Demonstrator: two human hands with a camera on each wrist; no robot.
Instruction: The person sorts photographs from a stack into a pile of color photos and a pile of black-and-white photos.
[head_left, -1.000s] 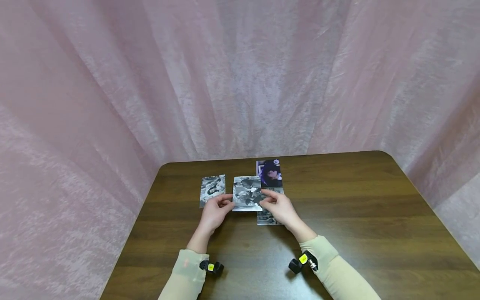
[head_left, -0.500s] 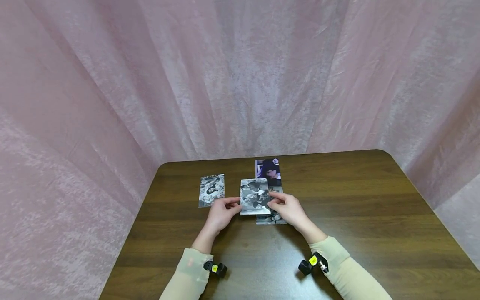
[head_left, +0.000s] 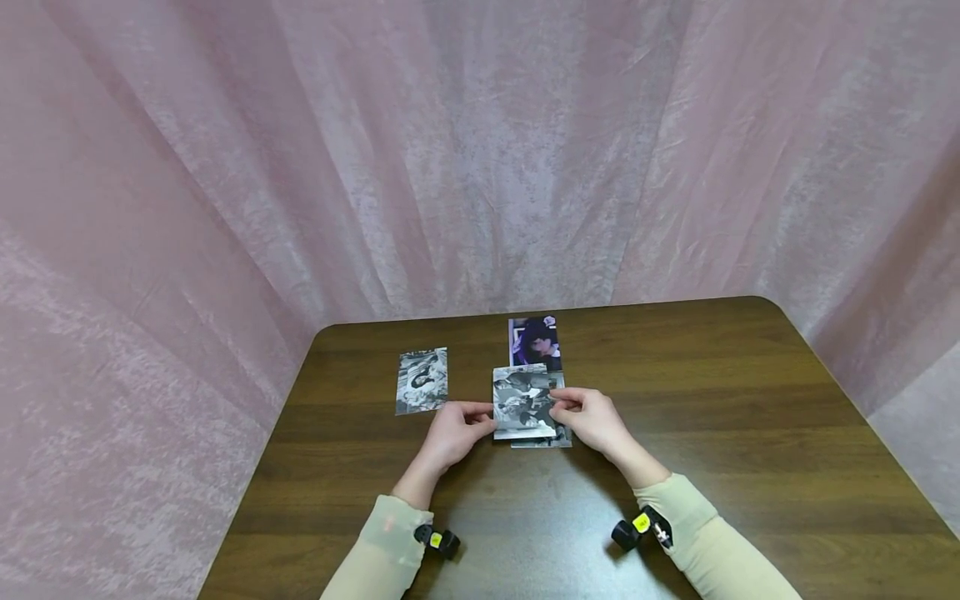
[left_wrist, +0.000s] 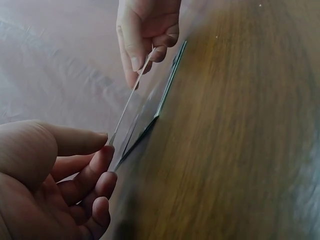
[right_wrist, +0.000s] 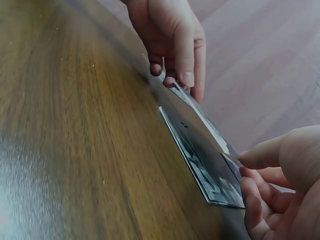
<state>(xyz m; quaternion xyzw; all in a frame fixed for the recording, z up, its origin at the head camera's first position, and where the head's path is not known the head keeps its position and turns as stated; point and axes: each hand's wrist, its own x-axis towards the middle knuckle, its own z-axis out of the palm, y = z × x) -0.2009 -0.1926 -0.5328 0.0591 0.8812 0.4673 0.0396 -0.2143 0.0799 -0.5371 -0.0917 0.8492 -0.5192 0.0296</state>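
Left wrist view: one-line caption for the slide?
Both hands, left hand and right hand, pinch a photo edge-on just above a photo stack on the wooden table.

From my head camera the light is soft, even and fairly bright, with no hard shadows. A pale sheen of glare lies on the dark brown wooden table (head_left: pixel 525 533) near its front edge. The pink crinkled fabric curtain (head_left: pixel 480 150) bows outward toward the corners, a wide-lens distortion. In my wrist views the wood grain smears with blur close to the lens, and the nearest fingers (left_wrist: pixel 95 175) are soft; glare whitens the table's lower left in the right wrist view.
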